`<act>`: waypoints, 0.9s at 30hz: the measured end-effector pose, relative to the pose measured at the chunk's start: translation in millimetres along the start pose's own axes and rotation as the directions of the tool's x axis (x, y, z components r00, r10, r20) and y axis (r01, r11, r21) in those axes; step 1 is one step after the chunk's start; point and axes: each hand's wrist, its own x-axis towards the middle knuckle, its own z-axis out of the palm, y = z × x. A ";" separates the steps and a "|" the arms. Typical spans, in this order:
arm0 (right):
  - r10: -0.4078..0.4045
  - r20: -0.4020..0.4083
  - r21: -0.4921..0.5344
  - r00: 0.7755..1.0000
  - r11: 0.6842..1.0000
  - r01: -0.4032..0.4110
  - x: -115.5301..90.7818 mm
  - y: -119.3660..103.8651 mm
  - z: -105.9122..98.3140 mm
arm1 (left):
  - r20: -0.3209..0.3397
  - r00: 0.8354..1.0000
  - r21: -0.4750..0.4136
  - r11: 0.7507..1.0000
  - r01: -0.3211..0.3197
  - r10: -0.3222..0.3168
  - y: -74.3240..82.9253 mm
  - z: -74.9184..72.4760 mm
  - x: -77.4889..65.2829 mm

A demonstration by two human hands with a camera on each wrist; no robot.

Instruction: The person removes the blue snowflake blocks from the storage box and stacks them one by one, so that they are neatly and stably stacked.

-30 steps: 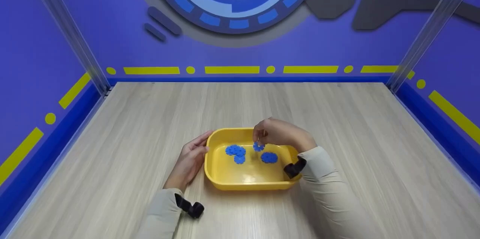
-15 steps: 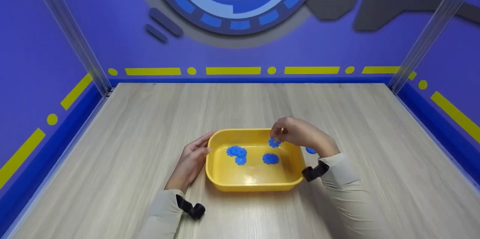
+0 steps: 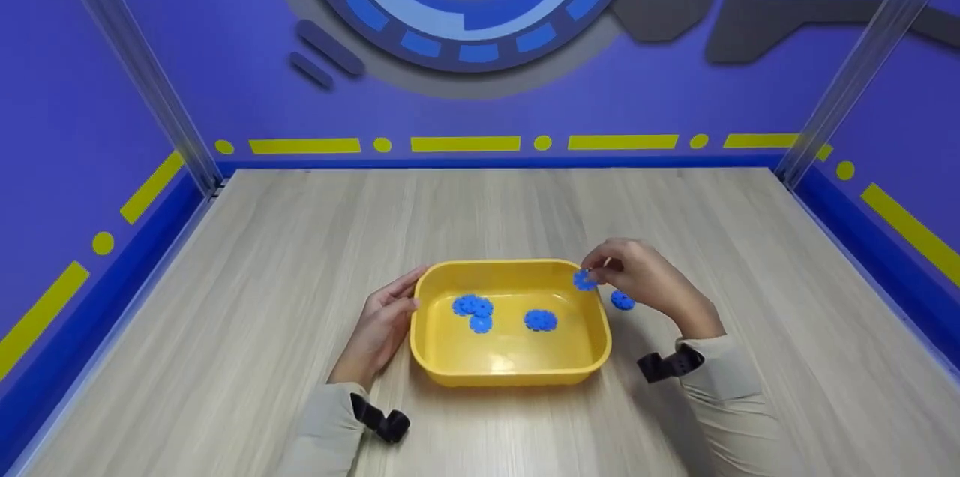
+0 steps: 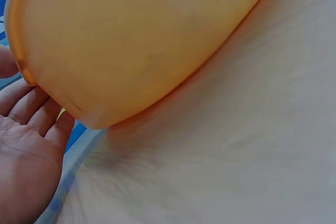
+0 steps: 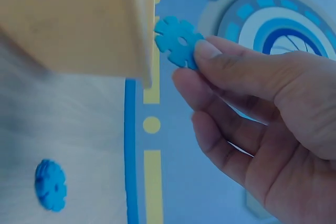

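My right hand (image 3: pixel 637 274) pinches a blue notched disc (image 3: pixel 584 280) between thumb and fingers, at the far right corner of a yellow plastic tub (image 3: pixel 510 373). The right wrist view shows the pinched disc (image 5: pixel 178 41) with a hole in its middle and slots round its edge. My left hand (image 3: pixel 384 319) holds the tub's left side, thumb at the rim and fingers against the outer wall (image 4: pixel 131 51). Inside the tub lie a left cluster of blue discs (image 3: pixel 474 306) and a right group of overlapping discs (image 3: pixel 541 320).
On the wood-grain table (image 3: pixel 262 274), right of the tub, lies a small stack of blue discs (image 3: pixel 622 300), also visible in the right wrist view as a stack (image 5: pixel 51 184). Purple printed panels (image 3: pixel 480 113) wall the table at the back and both sides.
My right hand has moved rightward from over the tub's middle to its right corner, carrying the disc. The stack outside the tub has come into view. The left hand stays on the rim.
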 end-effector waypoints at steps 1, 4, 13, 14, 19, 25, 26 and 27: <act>0.009 -0.020 0.011 1.000 1.000 -0.009 -2.3 2.4 -0.3 | 0.001 1.000 0.000 1.000 0.000 0.000 0.2 0.3 0.2; 0.035 -0.077 0.047 0.996 0.998 -0.031 -8.7 10.5 -0.2 | 0.006 1.000 0.002 1.000 -0.005 0.005 0.5 0.6 1.3; 0.111 -0.197 0.111 0.974 0.990 -0.090 -22.5 32.7 7.4 | 0.005 1.000 0.010 1.000 -0.005 0.005 0.3 -0.5 -0.5; 0.122 -0.197 0.117 0.973 0.988 -0.100 -23.8 35.1 8.7 | 0.005 1.000 0.012 1.000 -0.004 0.004 -0.3 -1.0 -1.2; 0.202 -0.165 0.135 0.965 0.974 -0.181 -28.9 48.5 13.2 | 0.018 1.000 -0.002 1.000 0.006 -0.006 -2.2 -2.1 -2.0; 0.285 -0.118 0.145 0.951 0.953 -0.267 -29.5 62.5 16.1 | 0.024 1.000 -0.008 1.000 0.003 -0.003 -0.8 -1.6 -1.2; 0.289 -0.117 0.142 0.950 0.952 -0.272 -29.2 63.9 16.5 | 0.023 1.000 -0.010 1.000 0.002 -0.002 -0.5 -1.5 -0.8; 0.293 -0.118 0.138 0.949 0.951 -0.277 -28.8 64.9 17.0 | 0.022 1.000 -0.009 1.000 -0.001 0.002 -0.3 -1.4 -0.4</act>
